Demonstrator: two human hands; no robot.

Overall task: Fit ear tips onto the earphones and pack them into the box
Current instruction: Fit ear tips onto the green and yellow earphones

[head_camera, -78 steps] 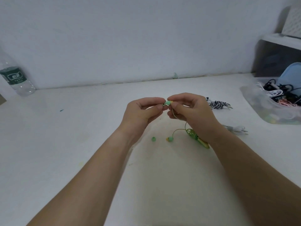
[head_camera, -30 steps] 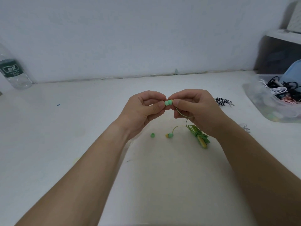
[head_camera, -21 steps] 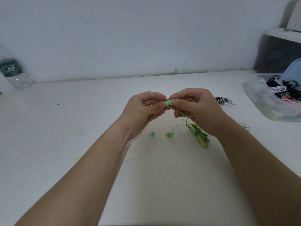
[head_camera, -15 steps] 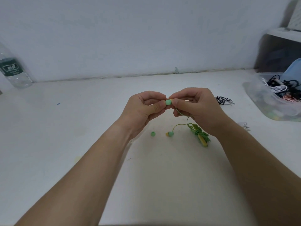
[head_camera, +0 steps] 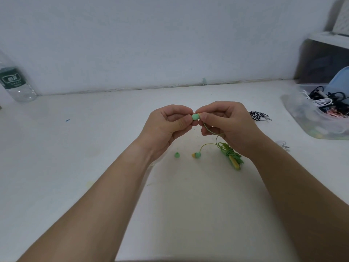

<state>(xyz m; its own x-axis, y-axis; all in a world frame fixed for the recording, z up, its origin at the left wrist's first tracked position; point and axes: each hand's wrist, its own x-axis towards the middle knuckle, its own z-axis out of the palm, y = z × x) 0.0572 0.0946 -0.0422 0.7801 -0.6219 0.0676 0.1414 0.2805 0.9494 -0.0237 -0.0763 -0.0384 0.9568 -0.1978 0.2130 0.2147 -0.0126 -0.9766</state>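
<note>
Wall [head_camera: 151,35]: plain, pale bluish white, fills the upper half | Worktop [head_camera: 75,148]: white, smooth, faintly stained, meets the wall along a rough seam [head_camera: 132,89] | Shelf [head_camera: 328,37]: white, far right against the wall, dark recess [head_camera: 321,61] beneath | Light: soft, even, slightly dim

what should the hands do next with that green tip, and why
Probably push the green ear tip, pinched by the left hand, fully onto the earbud in the right hand: it sits at the earbud's end, but I cannot tell if it is seated. A second earbud and loose tip lie apart on the table.
</note>
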